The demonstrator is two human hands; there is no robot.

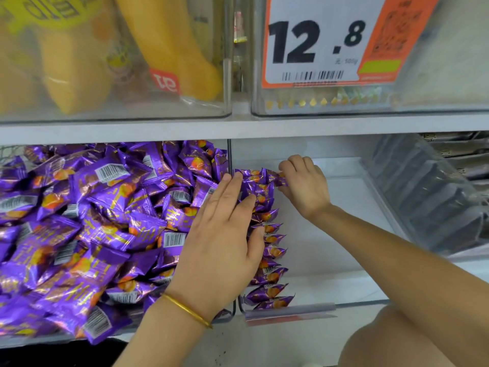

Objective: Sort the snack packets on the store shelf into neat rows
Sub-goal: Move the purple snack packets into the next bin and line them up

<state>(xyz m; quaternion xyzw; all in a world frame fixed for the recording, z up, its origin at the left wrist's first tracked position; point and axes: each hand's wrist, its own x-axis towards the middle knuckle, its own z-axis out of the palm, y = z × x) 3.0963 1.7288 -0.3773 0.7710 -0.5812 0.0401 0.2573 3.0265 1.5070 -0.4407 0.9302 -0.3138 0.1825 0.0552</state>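
The head view looks at a store shelf (330, 234). In the lower left of the frame, a big messy pile of purple snack packets (92, 221) fills one bin. A thin divider (229, 157) in the middle splits that bin from the next space. Just right of the divider, a row (268, 250) of the same packets stands on edge, one behind the other, from front to back.

The left hand (225, 234) is flat with straight fingers. It reaches across the divider. Its fingertips press on the side of the row, and it grips nothing. The right hand (304, 186) is at the far end of the row, a little above the middle of the frame. Its fingers and thumb pinch one packet (277, 178), which touches the last packets in the row.

The step in hand looks like adding this packet to the back of the row while the flat hand stops the row from tipping. Most packets lie in the pile, so the job seems far from done. Next, the pinched packet needs to go in upright and snug, facing the same way as the rest. Then a new one must come from the pile. The foil looks slippery, so the row could fall sideways if the flat hand lifts too soon.

At the top, a price tag (317, 41) reads 12.8.
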